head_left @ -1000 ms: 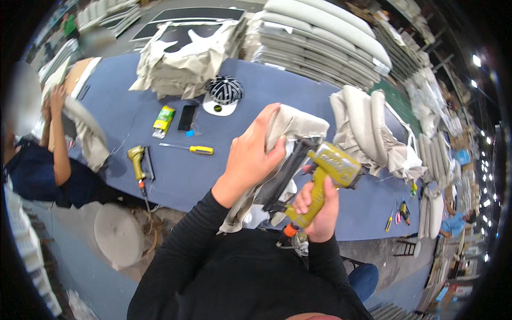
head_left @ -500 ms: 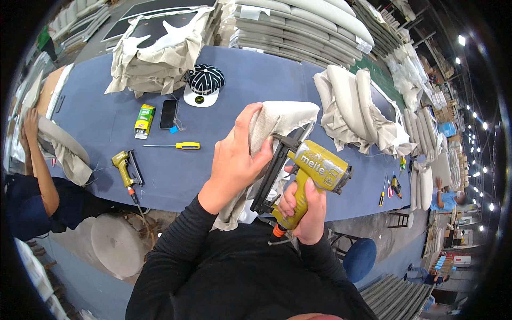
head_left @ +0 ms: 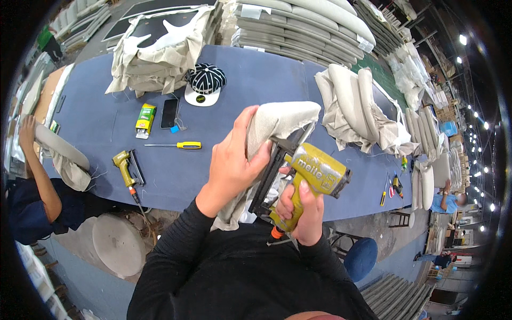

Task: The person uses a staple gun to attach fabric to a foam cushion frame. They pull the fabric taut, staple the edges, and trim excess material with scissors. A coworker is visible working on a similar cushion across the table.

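My left hand point(head_left: 229, 165) is wrapped round a beige fabric-covered padded piece point(head_left: 285, 117), held up on edge above the near side of the table. Its thumb presses the folded fabric close to the tip of the staple gun. My right hand point(head_left: 303, 210) grips the handle of this yellow-green staple gun point(head_left: 320, 168), with an orange hose fitting at its base. The gun's black nose meets the edge of the padded piece. Loose fabric hangs below my left hand, partly hidden by the gun's black magazine.
On the blue table point(head_left: 256, 69) lie a second staple gun point(head_left: 127, 168), a screwdriver point(head_left: 186, 145), a phone point(head_left: 169, 113), a small box point(head_left: 145, 120) and a cap point(head_left: 206, 82). Fabric-covered panels point(head_left: 352, 106) stand at right. At left, a co-worker's arm point(head_left: 40, 165) reaches to a cushion point(head_left: 64, 146).
My hands, the staple gun and the padded piece have hardly moved; the fabric by the gun looks slightly turned. At left, the co-worker's hand and cushion have shifted a little.
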`<state>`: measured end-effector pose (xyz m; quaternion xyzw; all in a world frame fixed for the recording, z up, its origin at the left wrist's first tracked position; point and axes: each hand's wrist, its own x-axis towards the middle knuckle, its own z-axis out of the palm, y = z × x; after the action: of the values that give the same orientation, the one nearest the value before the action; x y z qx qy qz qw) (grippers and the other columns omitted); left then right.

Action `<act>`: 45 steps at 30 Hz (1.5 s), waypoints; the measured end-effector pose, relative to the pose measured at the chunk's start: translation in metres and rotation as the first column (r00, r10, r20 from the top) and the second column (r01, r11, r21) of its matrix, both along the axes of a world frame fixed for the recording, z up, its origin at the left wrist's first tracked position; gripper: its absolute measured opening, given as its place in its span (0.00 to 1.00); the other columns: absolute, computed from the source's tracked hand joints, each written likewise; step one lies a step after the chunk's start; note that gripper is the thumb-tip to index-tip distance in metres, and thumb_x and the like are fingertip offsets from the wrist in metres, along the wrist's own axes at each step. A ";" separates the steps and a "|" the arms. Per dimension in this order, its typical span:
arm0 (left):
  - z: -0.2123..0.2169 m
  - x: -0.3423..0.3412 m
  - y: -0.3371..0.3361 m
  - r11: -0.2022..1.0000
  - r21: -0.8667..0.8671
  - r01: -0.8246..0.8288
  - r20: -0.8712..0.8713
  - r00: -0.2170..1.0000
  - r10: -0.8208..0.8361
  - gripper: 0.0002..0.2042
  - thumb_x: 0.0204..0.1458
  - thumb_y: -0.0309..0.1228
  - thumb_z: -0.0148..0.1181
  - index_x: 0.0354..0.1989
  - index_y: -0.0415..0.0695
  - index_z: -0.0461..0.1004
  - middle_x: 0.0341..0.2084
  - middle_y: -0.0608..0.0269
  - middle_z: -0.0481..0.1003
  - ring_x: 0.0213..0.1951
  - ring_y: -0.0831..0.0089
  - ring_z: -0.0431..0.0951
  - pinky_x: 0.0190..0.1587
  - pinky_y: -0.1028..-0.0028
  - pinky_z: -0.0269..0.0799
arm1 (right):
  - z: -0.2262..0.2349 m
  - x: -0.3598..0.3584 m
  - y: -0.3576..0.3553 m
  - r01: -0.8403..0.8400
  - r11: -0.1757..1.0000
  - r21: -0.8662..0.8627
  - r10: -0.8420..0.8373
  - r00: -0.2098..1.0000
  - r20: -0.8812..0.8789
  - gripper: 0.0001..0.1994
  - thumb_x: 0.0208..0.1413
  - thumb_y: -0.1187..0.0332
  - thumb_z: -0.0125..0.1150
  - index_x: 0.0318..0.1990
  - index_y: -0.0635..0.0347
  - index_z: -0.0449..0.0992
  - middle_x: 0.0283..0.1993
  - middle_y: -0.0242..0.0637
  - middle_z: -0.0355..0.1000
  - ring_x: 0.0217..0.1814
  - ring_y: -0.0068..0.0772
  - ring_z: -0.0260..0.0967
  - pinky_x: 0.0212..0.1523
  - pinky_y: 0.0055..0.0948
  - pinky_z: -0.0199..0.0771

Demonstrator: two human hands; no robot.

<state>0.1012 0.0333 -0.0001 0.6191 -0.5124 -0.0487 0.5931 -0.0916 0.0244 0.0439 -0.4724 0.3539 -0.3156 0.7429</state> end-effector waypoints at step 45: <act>-0.215 -0.035 0.045 0.676 0.535 0.507 -0.793 0.577 0.195 0.30 0.70 0.42 0.62 0.75 0.40 0.67 0.61 0.56 0.78 0.62 0.68 0.76 0.66 0.68 0.70 | -0.110 -0.180 -0.193 0.399 0.915 -0.062 -0.394 0.915 0.086 0.41 0.69 0.64 0.57 0.85 0.54 0.46 0.81 0.48 0.56 0.77 0.42 0.61 0.73 0.39 0.67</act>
<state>0.0659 0.0786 -0.2148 0.6531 -0.1838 -0.5754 0.4567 -0.2714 -0.1686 -0.0661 -0.4080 0.4029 -0.4901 0.6566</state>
